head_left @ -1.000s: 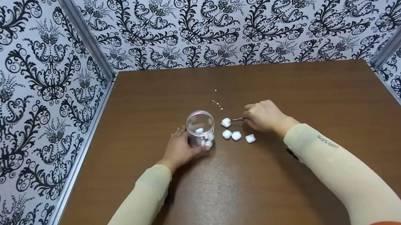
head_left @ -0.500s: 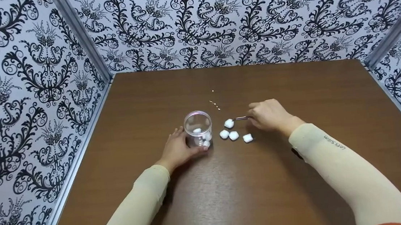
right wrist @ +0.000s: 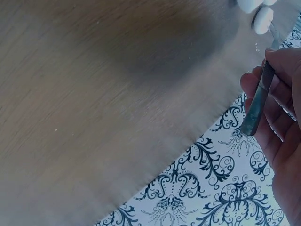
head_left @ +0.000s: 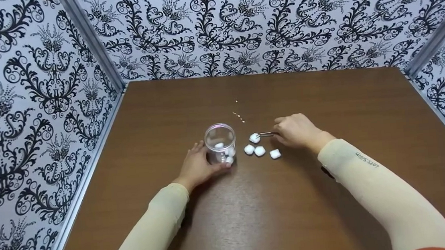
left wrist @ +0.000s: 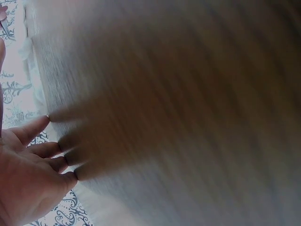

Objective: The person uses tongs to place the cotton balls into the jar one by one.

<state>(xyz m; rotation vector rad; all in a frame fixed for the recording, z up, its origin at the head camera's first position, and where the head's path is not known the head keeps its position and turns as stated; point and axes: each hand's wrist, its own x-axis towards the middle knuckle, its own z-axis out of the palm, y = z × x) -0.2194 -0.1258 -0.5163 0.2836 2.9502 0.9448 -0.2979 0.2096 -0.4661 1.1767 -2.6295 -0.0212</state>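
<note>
My left hand [head_left: 198, 162] holds a clear jar [head_left: 214, 151] at its left side, thumb across the front. Several white cotton balls show through the jar's wall. In the left wrist view the fingertips [left wrist: 59, 147] of that hand rest right at the table surface. My right hand [head_left: 296, 131] pinches metal tweezers [right wrist: 261, 99] between thumb and fingers. The tips of the tweezers reach onto one cotton ball [head_left: 254, 138] right of the jar. Just in front of it lie two more cotton balls [head_left: 259, 151] side by side, and another cotton ball [head_left: 275, 153] sits farther right.
Small white crumbs [head_left: 239, 116] are scattered on the brown table [head_left: 172, 105] behind the jar. Patterned panels [head_left: 238, 31] enclose the back and both sides, with grey metal posts [head_left: 92, 39] at the corners.
The cotton ball at the tweezers has shifted slightly right, and the tweezers' tips now overlap more of it. My left hand and the jar have stayed in place.
</note>
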